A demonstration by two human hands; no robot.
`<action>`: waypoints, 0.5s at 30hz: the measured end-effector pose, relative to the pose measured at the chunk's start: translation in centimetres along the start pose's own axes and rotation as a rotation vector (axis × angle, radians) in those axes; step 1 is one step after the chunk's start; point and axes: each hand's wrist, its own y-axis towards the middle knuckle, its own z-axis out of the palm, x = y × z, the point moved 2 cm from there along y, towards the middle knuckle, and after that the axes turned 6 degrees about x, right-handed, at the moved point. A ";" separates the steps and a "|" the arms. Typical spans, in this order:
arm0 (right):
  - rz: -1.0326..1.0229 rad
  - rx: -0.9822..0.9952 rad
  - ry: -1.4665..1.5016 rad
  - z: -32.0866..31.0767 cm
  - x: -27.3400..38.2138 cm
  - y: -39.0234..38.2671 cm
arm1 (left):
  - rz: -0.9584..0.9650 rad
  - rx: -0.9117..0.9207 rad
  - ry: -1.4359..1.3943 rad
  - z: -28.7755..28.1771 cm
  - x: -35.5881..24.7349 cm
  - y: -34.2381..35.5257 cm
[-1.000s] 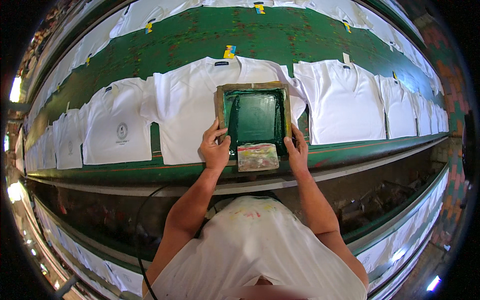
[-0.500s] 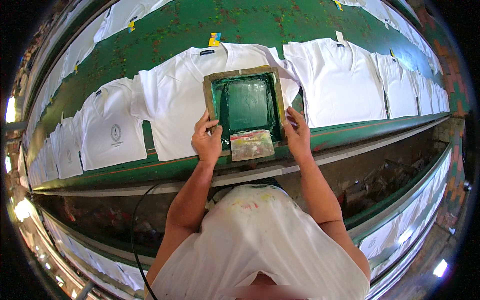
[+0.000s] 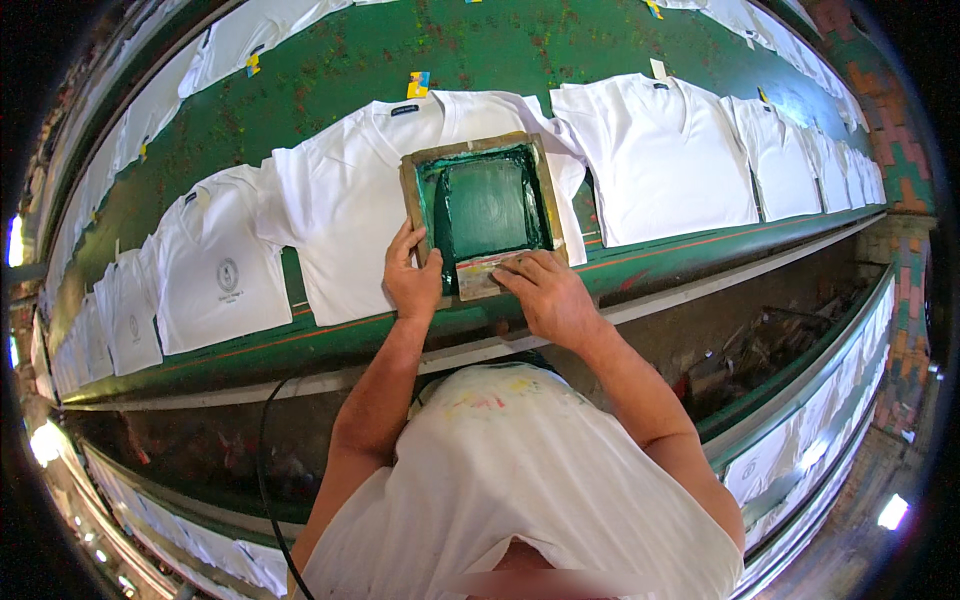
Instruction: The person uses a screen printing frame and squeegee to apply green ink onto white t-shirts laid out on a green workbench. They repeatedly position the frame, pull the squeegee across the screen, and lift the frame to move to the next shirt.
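A wooden-framed printing screen (image 3: 492, 205) with green mesh and dark ink along its inner sides lies on a white V-neck T-shirt (image 3: 345, 190). My left hand (image 3: 412, 275) grips the lower left of the frame, thumb on the near side and fingers along the outer edge. At the near end of the screen rests a flat squeegee (image 3: 473, 279), its body smeared with red and yellow. My right hand (image 3: 550, 292) has its fingers closed over the right part of the squeegee. The mesh under the squeegee's edge is hidden.
To the left lies a T-shirt with a dark round print (image 3: 225, 280); plain T-shirts (image 3: 665, 160) continue to the right. All lie along a long green table (image 3: 480, 50) with a pale rail (image 3: 700, 292) at its near edge. A black cable (image 3: 262, 450) hangs by my left arm.
My right hand has left the frame's right side and taken hold of the squeegee. The left hand stays on the frame. The view has shifted slightly.
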 end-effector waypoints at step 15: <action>0.217 0.409 -0.006 -2.4 -4.8 9.7 | 0.468 0.621 0.938 -5.0 -6.2 4.0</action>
